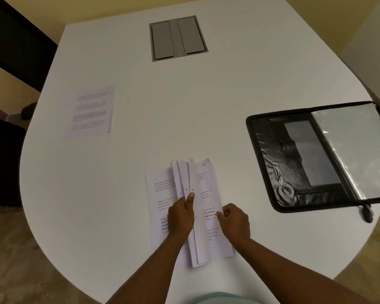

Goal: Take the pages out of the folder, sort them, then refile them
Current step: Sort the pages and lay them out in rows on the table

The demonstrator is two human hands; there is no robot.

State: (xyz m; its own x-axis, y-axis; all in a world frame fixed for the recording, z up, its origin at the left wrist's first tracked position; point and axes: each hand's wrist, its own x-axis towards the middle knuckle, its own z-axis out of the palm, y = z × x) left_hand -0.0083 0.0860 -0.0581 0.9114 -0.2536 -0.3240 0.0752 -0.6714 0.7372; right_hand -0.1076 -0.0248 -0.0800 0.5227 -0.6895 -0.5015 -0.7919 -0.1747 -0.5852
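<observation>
one page (92,111) lies apart at the far left of the worktop (206,106), which i take as the first sorted sheet. the rest, a stack (162,194) near my edge, is fanned open in the middle. my left hand (181,213) pinches several lifted sheets upright by their punched edge, thumb pressed on them. my right hand (235,222) rests loosely curled on the page lying to the right; i cannot tell whether it grips that page or only touches it. the folder (276,163) lies open at the right, well apart from the stack, its clear sleeves showing no pages. so taking out looks done, sorting has barely begun, and refiling is all still ahead.
</observation>
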